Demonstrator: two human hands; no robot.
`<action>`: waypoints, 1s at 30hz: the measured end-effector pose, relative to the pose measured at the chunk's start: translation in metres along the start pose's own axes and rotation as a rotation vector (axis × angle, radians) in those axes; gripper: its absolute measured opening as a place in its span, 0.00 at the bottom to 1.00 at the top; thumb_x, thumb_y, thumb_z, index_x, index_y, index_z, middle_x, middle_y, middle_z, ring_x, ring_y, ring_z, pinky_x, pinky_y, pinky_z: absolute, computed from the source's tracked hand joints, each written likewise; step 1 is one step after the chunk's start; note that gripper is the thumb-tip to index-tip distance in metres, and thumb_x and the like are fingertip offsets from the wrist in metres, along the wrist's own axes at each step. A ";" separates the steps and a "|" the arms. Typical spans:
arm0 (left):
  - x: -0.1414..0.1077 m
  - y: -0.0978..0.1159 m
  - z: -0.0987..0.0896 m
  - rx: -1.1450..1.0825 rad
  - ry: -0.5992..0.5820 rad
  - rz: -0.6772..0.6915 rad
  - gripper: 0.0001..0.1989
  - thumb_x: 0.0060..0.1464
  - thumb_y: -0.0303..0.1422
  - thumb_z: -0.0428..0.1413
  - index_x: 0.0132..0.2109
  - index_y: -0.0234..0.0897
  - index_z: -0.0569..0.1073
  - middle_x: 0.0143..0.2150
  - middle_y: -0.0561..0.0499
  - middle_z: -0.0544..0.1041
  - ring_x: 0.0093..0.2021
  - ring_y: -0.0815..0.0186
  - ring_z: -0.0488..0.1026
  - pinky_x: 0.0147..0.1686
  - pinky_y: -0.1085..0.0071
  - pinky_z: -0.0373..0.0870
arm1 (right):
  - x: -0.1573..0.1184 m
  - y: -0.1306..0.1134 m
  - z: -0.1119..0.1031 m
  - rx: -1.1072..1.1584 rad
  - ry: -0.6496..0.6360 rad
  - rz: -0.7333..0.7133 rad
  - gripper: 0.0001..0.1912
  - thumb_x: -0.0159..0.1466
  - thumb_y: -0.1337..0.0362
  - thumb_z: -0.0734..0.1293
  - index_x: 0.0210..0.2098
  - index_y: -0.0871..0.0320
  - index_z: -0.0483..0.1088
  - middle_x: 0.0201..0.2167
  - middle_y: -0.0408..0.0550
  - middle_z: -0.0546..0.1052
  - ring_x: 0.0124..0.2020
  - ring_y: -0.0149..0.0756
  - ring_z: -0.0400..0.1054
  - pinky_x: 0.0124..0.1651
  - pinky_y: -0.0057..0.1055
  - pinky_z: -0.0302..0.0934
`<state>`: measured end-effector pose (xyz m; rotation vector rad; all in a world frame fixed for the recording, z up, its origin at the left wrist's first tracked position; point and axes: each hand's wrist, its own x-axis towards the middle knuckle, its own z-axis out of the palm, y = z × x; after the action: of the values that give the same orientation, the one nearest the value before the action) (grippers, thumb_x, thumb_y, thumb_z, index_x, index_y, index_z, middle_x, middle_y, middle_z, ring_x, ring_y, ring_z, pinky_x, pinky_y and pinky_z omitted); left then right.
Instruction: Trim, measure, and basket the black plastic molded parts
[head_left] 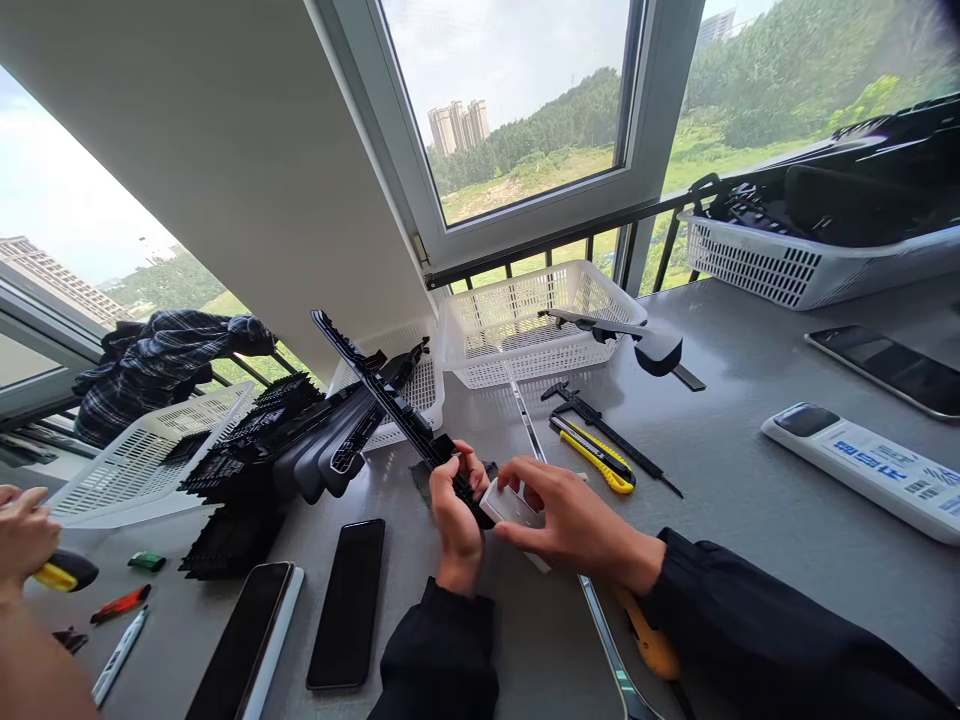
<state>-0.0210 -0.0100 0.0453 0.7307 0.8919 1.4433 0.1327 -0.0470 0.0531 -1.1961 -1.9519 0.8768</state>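
Observation:
My left hand (455, 515) grips the near end of a long black plastic strip (375, 385) that slants up and to the left over the grey table (750, 500). My right hand (570, 520) holds a small white block (510, 503) pressed against the strip's lower end, close to my left fingers. Both sleeves are black. A small dark pad (424, 480) lies under the hands, mostly hidden.
A yellow utility knife (596, 455), a black tool (600, 425) and a thin metal strip (600, 630) lie by my right arm. White baskets (525, 320) and piled black parts (285, 440) stand behind. Two phones (349, 600) lie at front left. Another person's hand (22, 535) is at far left.

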 end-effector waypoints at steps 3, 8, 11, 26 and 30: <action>-0.001 0.000 -0.001 0.003 0.012 0.007 0.13 0.53 0.43 0.59 0.36 0.37 0.73 0.21 0.59 0.59 0.22 0.71 0.54 0.22 0.74 0.56 | 0.000 0.000 -0.001 0.061 -0.035 -0.146 0.21 0.58 0.75 0.73 0.48 0.51 0.73 0.49 0.45 0.74 0.51 0.39 0.69 0.55 0.33 0.63; 0.000 0.002 -0.003 -0.004 0.035 0.021 0.13 0.53 0.43 0.59 0.36 0.38 0.72 0.21 0.60 0.59 0.21 0.71 0.54 0.22 0.74 0.56 | 0.002 0.004 0.000 0.033 0.008 0.002 0.17 0.61 0.68 0.74 0.48 0.51 0.73 0.45 0.44 0.73 0.42 0.38 0.70 0.48 0.33 0.64; 0.000 0.002 -0.003 -0.009 0.038 0.030 0.12 0.54 0.42 0.59 0.37 0.38 0.72 0.22 0.60 0.59 0.21 0.71 0.54 0.22 0.74 0.56 | 0.002 0.006 -0.001 0.036 -0.016 -0.043 0.19 0.59 0.72 0.72 0.48 0.51 0.72 0.46 0.45 0.73 0.46 0.39 0.70 0.51 0.33 0.64; 0.001 0.003 -0.001 -0.056 0.072 0.019 0.13 0.52 0.43 0.61 0.37 0.38 0.71 0.21 0.61 0.59 0.21 0.72 0.54 0.21 0.75 0.55 | 0.001 0.006 0.006 -0.082 -0.037 -0.163 0.24 0.54 0.79 0.69 0.48 0.51 0.71 0.50 0.47 0.71 0.54 0.42 0.67 0.56 0.37 0.63; 0.002 0.002 -0.001 -0.033 0.083 0.042 0.13 0.53 0.42 0.61 0.37 0.38 0.71 0.22 0.61 0.59 0.21 0.72 0.53 0.21 0.75 0.55 | 0.001 0.002 0.006 -0.137 -0.074 -0.112 0.22 0.55 0.75 0.70 0.47 0.52 0.71 0.48 0.47 0.72 0.47 0.41 0.70 0.50 0.35 0.65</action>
<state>-0.0231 -0.0084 0.0463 0.6723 0.9185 1.5310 0.1289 -0.0464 0.0483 -1.1321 -2.1458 0.7496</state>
